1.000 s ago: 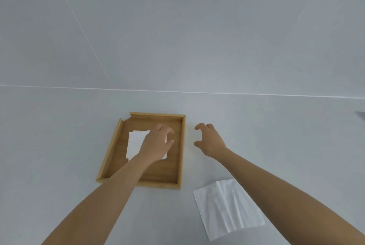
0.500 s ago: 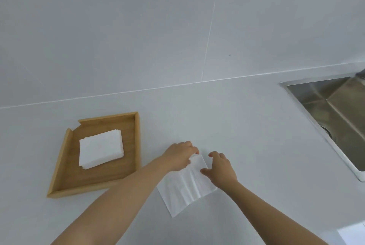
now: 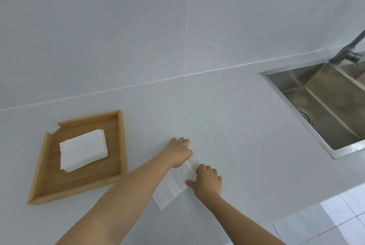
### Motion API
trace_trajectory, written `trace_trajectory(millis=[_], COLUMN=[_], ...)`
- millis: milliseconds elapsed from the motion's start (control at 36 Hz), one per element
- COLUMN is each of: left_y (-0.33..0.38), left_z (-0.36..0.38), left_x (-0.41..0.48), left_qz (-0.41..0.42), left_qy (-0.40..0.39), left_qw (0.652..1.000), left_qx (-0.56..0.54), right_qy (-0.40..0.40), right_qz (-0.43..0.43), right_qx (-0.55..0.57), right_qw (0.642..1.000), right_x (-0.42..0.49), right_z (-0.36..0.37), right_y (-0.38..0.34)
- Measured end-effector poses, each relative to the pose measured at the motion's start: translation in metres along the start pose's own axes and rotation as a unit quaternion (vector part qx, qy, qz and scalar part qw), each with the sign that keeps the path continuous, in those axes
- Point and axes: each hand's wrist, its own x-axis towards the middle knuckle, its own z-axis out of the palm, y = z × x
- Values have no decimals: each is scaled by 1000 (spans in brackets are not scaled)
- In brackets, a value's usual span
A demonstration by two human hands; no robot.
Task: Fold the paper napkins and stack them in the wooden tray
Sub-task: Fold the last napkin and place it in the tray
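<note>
A second ago the left hand (image 3: 178, 152) was over the tray (image 3: 79, 182), leaving a folded piece there, while the right hand (image 3: 207, 182) hovered beside it; now both have come off the tray to the loose napkin (image 3: 170, 186) on the counter (image 3: 227, 118). The left hand presses or pinches its far corner and the right hand holds down its right edge, fingers curled on the paper; whether either truly grips the sheet rather than pinning it I cannot tell. By my reading, one deposit is finished and the next fold is just starting. The stack (image 3: 84, 152) of folded napkins lies slightly askew in the tray's middle, clear of its walls, so there is room on top for another. The napkin being worked sits just right of the tray, not touching it. To the right the counter runs bare up to the sink (image 3: 324, 110), well apart, and the counter's front edge lies near the right forearm, so folding toward the body has less room than folding sideways.
</note>
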Motion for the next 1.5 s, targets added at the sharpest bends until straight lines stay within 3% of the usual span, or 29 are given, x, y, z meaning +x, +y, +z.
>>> trace_trajectory(millis=[111,361,611,806,1028,1111,1306,1500], left_y=[-2,-28,-57,-58,-42,-44,-56,-48], left_z=[1,0,-3,9,31,32,24,31], left_x=[-1,-21,-44,-66,-81,-85,-74,-53], left_qz=[-12,-90,-135,-129,-86,-92,-205,-256], left_qy=[5,89,180,139,-6,-57,57,52], left_qw=[1000,972,959,968,977,971,916,918], left_qx=[1,-198,-172,-167,-193,-214,-341,-300], right_qy=[-14,30,32,-17,-147,-175,-89,-58], right_qz=[-7,-23,-102,-149,-178,-172,-159,-153], right_qx=[29,144,97,-11,-168,-164,-23,-49], right_qw=[999,989,990,989,958,956,983,985], right_x=[2,17,35,30,28,33,52,61], right_z=[0,-29,-63,-58,-53,-61,-65,-46], right_y=[-5,-10,-36,-38,-31,-33,-46,-53])
